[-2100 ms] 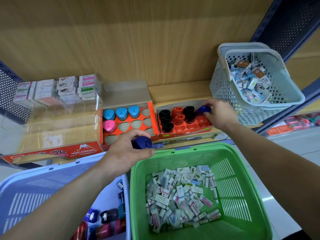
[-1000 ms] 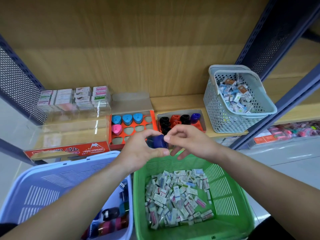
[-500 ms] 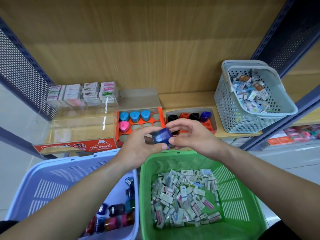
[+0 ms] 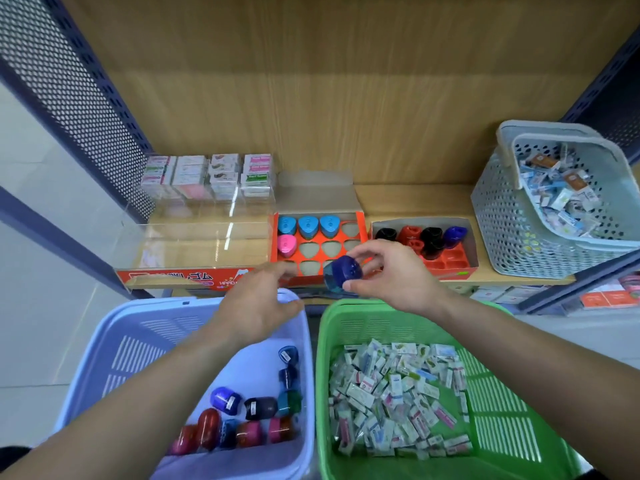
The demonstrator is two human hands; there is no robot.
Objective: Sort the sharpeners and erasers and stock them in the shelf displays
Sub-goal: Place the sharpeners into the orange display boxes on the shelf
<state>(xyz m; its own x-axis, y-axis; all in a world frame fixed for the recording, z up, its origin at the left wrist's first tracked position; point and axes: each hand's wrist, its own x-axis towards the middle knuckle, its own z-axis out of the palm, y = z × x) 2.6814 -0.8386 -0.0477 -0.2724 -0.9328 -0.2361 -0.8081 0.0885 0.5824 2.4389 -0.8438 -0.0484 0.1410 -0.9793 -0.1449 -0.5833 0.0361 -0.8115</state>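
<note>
My right hand (image 4: 394, 277) pinches a dark blue sharpener (image 4: 343, 273) in front of the shelf edge. My left hand (image 4: 258, 303) hovers over the lilac basket (image 4: 145, 337), fingers relaxed and holding nothing, just left of that sharpener. Several loose sharpeners (image 4: 256, 408) lie in the lilac basket. The green basket (image 4: 502, 382) holds a heap of wrapped erasers (image 4: 394, 393). On the shelf, a red display tray (image 4: 453, 259) holds black, red and purple sharpeners. An orange tray (image 4: 360, 221) holds blue and pink ones.
A clear acrylic display (image 4: 204, 233) with stacked eraser boxes (image 4: 207, 173) stands at the shelf's left. A grey basket (image 4: 512, 223) of small boxed items sits at the right. Perforated blue shelf posts (image 4: 72, 84) frame both sides.
The dark blue sharpener has passed from my left hand to my right hand. My left hand has let go and drawn back left over the lilac basket.
</note>
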